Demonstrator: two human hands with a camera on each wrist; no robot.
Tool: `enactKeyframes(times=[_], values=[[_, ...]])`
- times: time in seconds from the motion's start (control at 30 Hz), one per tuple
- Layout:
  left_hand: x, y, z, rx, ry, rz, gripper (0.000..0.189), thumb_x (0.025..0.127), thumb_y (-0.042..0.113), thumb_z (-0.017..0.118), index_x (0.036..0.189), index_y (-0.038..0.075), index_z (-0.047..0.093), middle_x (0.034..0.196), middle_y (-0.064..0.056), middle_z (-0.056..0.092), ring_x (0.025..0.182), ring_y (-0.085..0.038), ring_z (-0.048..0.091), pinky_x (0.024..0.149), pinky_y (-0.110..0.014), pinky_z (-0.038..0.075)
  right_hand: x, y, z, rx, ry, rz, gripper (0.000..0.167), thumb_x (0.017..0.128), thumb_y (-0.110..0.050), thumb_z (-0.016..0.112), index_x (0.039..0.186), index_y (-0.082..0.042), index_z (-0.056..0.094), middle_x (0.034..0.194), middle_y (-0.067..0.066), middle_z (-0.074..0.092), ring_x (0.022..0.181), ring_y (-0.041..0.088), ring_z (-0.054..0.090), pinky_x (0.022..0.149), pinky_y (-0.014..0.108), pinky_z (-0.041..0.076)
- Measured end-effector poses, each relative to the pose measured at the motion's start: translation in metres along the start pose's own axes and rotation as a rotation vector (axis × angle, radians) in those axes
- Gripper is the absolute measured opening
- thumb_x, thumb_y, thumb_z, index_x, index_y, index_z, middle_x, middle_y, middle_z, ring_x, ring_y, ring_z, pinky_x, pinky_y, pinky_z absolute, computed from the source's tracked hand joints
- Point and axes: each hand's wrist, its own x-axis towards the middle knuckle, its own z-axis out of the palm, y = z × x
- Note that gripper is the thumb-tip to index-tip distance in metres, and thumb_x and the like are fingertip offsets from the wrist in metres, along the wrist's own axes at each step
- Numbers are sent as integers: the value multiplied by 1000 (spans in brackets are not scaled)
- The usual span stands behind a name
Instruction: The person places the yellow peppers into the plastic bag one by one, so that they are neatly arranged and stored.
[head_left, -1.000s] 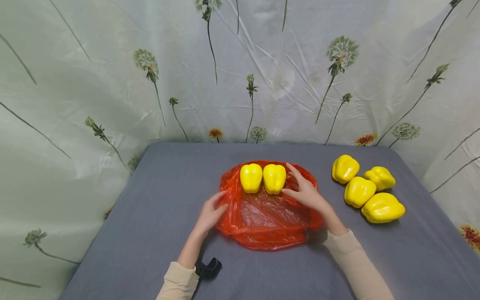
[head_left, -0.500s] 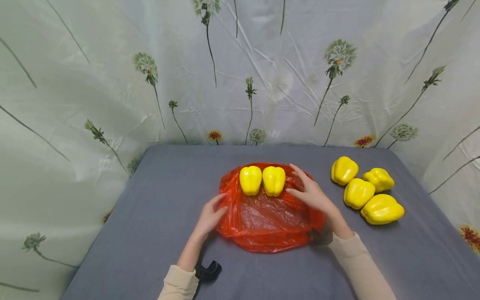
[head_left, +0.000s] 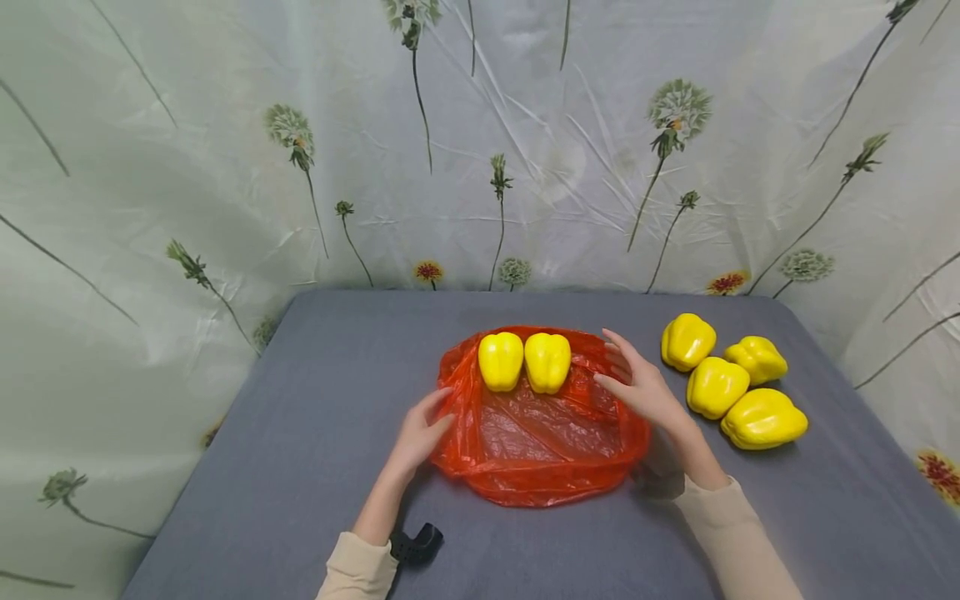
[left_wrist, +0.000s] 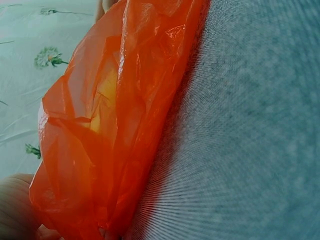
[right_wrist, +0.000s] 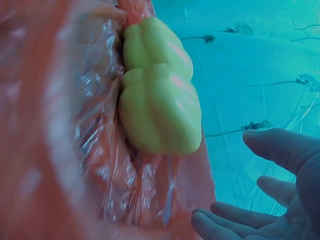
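In the head view, a red plastic bag (head_left: 551,475) lies spread with its mouth facing up. Two yellow bell peppers (head_left: 500,362) sit side by side along its far edge, and both show up close in the right wrist view. My left hand (head_left: 417,432) rests at the bag's left rim, thumb and fingers spread apart; the bag film (left_wrist: 125,130) hides most of the fingers in the left wrist view. Over the bag's right rim hovers my right hand (head_left: 643,387), its fingers (right_wrist: 240,220) spread and holding nothing.
Several more yellow bell peppers (head_left: 717,387) lie grouped on the grey cloth-covered table (head_left: 300,467), to the right of the bag. A black curved object (head_left: 420,546) is by the left wrist. A flower-printed curtain (head_left: 450,200) hangs behind the table.
My right hand has drawn back to the right, away from the right-hand pepper in the bag. The left hand and the peppers stay where they were.
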Motion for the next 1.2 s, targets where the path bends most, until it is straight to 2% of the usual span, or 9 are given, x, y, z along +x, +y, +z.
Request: enactKeyframes(times=[0.33, 0.4, 0.5, 0.6, 0.8, 0.9, 1.0, 1.1, 1.2], values=[[0, -5, 0, 12, 1, 0, 47, 92, 11, 54, 138, 10, 45, 143, -17, 46, 128, -35, 47, 104, -53, 41, -14, 6, -17, 11, 130, -34, 64, 92, -11, 56, 147, -4, 23, 143, 30, 37, 129, 46, 41, 102, 50, 38], [0, -5, 1, 12, 2, -4, 47, 92, 11, 54, 138, 10, 46, 142, -17, 46, 129, -35, 46, 105, -53, 40, -15, 7, -20, 9, 150, -34, 64, 92, -11, 56, 147, -4, 24, 142, 30, 39, 128, 45, 43, 100, 43, 40], [0, -5, 1, 12, 3, 3, 47, 92, 11, 54, 137, 9, 46, 142, -18, 46, 129, -36, 45, 105, -53, 40, -16, 11, -26, 14, 189, -40, 63, 92, -11, 56, 146, -3, 24, 141, 30, 39, 127, 45, 44, 95, 18, 45], [0, -4, 1, 17, 3, 14, 47, 92, 10, 54, 137, 7, 46, 142, -19, 46, 130, -37, 44, 105, -54, 39, -16, 16, -32, 19, 249, -43, 61, 93, -11, 55, 146, -1, 26, 139, 31, 40, 125, 46, 44, 86, -3, 37], [-2, -3, 1, 29, 8, 15, 46, 91, 10, 54, 137, 6, 46, 142, -20, 46, 131, -38, 43, 106, -55, 38, -14, 26, -47, -7, 372, -9, 58, 95, -17, 52, 145, 0, 27, 139, 30, 40, 122, 47, 42, 80, -9, 32], [-1, -2, 0, 32, 15, 12, 46, 91, 11, 55, 137, 7, 47, 141, -19, 47, 131, -37, 43, 107, -55, 37, -13, 30, -57, -37, 398, 28, 59, 96, -22, 50, 146, -2, 25, 142, 30, 37, 124, 48, 41, 83, -4, 37], [0, -1, 0, 29, 17, 25, 46, 91, 10, 55, 136, 5, 47, 141, -20, 47, 132, -38, 42, 108, -55, 36, -11, 35, -67, -47, 402, 62, 61, 97, -25, 47, 148, -4, 21, 144, 32, 33, 127, 50, 38, 104, 24, 44], [0, -2, 0, 22, 16, 36, 46, 91, 10, 55, 136, 5, 47, 141, -20, 47, 131, -38, 43, 107, -55, 36, -9, 39, -74, -52, 410, 91, 62, 98, -26, 46, 148, -4, 18, 146, 33, 28, 129, 53, 35, 105, 58, 34], [-1, -4, 0, 21, 9, 34, 46, 91, 11, 55, 137, 6, 46, 141, -19, 47, 128, -37, 46, 105, -54, 39, -9, 43, -78, -70, 414, 108, 62, 98, -24, 45, 148, -3, 17, 146, 36, 26, 129, 55, 32, 102, 65, 31]])
